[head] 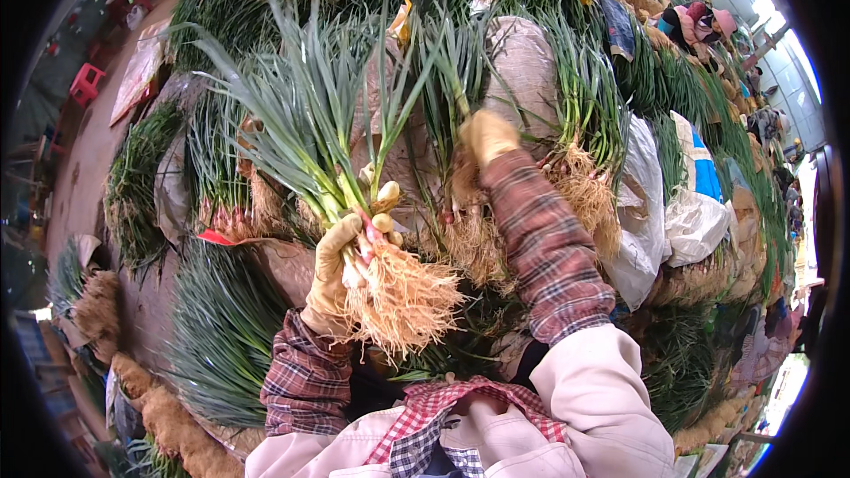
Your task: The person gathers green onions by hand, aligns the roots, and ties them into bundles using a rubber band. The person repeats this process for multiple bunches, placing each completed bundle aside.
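My left hand [332, 272], in a pale yellow glove, grips a bunch of green garlic [372, 239] around its whitish-pink stem bases. The leaves fan up and away from me, and the tangled tan roots [408, 299] hang towards my body. Farther forward and to the right, my gloved right hand [490, 136] is blurred by motion. It is closed around a green garlic stalk [457, 89] whose leaves point away from me. Below that hand lie more green garlic plants [473, 232], roots towards me, partly hidden by my right sleeve.
Rooted bunches [581, 166] lie right of centre beside a stuffed woven sack [521, 66]. White plastic sacking [641, 212] is farther right. A leafy heap [226, 332] sits by my left arm. A red stool [86, 83] stands far left; a person in a pink hat [724, 23] is upper right.
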Demonstrator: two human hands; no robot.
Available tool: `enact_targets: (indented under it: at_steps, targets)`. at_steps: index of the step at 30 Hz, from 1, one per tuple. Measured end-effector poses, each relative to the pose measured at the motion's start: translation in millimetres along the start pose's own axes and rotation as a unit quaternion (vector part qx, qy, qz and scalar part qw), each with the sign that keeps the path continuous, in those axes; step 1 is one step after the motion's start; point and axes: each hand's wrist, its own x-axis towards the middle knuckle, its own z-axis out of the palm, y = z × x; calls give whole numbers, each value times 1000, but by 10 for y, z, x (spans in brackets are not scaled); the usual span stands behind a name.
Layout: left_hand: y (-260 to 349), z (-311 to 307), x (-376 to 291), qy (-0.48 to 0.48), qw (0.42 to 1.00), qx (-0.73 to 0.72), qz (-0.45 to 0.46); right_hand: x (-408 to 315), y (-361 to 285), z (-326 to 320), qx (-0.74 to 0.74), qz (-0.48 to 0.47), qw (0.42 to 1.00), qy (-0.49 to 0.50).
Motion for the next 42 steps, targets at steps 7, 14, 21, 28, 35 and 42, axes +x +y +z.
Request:
enact_targets:
  at_steps: [7, 14, 21, 28, 35, 42]
  targets:
    - [-67, -39, -91, 81, 996, 28, 19, -446, 1088, -456, 199, -62, 968, 142]
    - [-181, 88, -130, 110, 992, -2, 62, -1220, 1235, -183, 347, -39, 934, 76]
    - [-267, -51, -234, 62, 998, -23, 20, -1883, 1270, 394, 364, 27, 914, -177]
    - [-438, -376, -239, 60, 981, 151, -102, -2388, 1065, 811, 487, -167, 819, -254]
    - [-651, -394, -144, 100, 968, 178, -147, -2012, 1182, 796, 220, -165, 780, -562]
    - [-662, -300, -109, 136, 959, 194, -156, -1361, 410, 865, 534, -138, 819, -156]
